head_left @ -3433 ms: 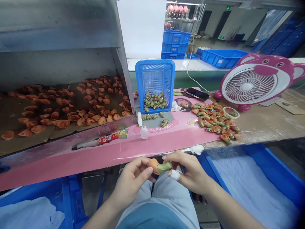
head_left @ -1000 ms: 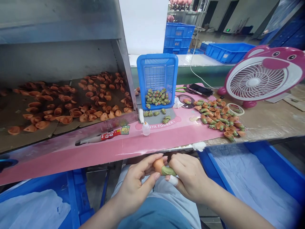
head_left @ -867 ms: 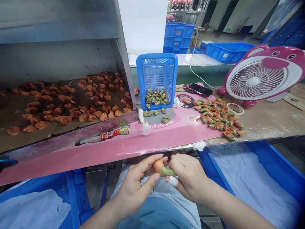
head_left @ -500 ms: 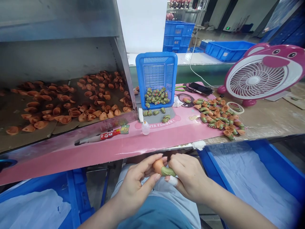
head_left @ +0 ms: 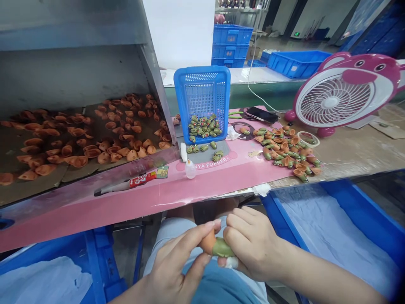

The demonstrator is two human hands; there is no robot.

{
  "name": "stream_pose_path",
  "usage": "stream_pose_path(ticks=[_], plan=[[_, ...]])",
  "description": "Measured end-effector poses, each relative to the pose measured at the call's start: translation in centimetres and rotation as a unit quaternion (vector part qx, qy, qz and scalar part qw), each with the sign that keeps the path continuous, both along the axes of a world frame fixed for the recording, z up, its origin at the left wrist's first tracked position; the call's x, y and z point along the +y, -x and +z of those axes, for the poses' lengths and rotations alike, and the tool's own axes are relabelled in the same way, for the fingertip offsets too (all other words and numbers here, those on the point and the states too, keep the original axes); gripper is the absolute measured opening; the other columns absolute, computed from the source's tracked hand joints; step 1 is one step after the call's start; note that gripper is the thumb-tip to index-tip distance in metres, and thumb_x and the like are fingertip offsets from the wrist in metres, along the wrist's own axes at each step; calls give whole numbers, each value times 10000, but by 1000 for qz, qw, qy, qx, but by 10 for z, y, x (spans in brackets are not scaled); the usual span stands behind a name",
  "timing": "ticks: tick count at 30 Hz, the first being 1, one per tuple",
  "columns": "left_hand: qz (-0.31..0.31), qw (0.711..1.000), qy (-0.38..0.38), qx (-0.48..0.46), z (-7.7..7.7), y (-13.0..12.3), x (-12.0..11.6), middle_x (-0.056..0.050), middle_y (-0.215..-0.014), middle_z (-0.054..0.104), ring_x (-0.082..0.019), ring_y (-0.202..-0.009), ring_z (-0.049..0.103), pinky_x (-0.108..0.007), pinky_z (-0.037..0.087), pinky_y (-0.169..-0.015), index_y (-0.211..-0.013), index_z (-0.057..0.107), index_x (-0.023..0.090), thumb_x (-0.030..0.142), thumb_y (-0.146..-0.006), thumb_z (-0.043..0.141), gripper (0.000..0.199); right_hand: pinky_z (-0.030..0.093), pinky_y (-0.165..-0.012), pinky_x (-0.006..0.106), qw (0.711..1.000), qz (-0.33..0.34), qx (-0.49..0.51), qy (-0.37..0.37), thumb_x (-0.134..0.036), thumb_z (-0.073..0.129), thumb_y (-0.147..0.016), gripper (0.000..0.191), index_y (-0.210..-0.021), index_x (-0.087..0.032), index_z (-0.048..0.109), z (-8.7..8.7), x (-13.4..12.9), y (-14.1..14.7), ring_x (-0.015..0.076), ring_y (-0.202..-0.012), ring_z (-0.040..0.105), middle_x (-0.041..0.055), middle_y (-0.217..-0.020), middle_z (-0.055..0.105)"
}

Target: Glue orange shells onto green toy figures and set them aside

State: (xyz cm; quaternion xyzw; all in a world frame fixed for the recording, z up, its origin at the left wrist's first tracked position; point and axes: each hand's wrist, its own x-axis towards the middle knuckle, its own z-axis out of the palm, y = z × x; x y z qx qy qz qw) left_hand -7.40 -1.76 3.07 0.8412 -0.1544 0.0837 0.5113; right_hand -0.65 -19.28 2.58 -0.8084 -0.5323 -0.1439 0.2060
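Over my lap, my left hand (head_left: 180, 257) grips the orange end of a small orange and green piece (head_left: 221, 247) between thumb and fingers. My right hand (head_left: 253, 245), with white tape on its thumb, is closed round the green end of the same piece. Above them on the pink mat (head_left: 171, 190) stand a small clear bottle (head_left: 190, 169) and several loose green pieces (head_left: 217, 156). A blue basket (head_left: 202, 101) holds many green pieces. Joined orange and green pieces (head_left: 284, 150) lie in a pile to the right.
Many orange pieces (head_left: 76, 160) lie inside a metal booth (head_left: 155, 84) at left. A pink fan (head_left: 332, 101) and a phone (head_left: 262, 115) are at the right. Blue bins (head_left: 284, 215) with white lining sit below the table edge on both sides.
Both hands have moved slightly lower in view with the piece, still holding it between them. The whole scene has shifted a little to the left as the camera turned.
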Motion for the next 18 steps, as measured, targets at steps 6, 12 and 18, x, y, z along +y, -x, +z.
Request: stream_pose_path(ticks=[6,12,18], plan=[[30,996,64,46,-14,-4,1,9,-1082,607,-154,-940,582,-196,457,-819,-1150,455,343,58,-710,546,533,237,-505,279,999,-4,38,-10,-403,198,-874,421,-642,-154,447,-11,8,-4,143,-544,361,28,-603,430],[38,945,263,191,-45,-38,5,-87,-1106,587,-204,-1010,538,-324,425,-884,-1074,527,212,210,-749,539,326,301,-535,260,987,-49,149,-27,-443,180,-874,383,-763,-170,425,-55,21,-29,143,-601,441,30,-697,502],[64,890,385,236,-83,-80,8,-94,-966,648,-264,-976,552,-400,419,-861,-941,585,181,363,-600,680,398,373,-501,240,986,-62,154,-29,-355,247,-869,269,-771,-171,417,-97,38,-67,134,-573,510,19,-663,544]])
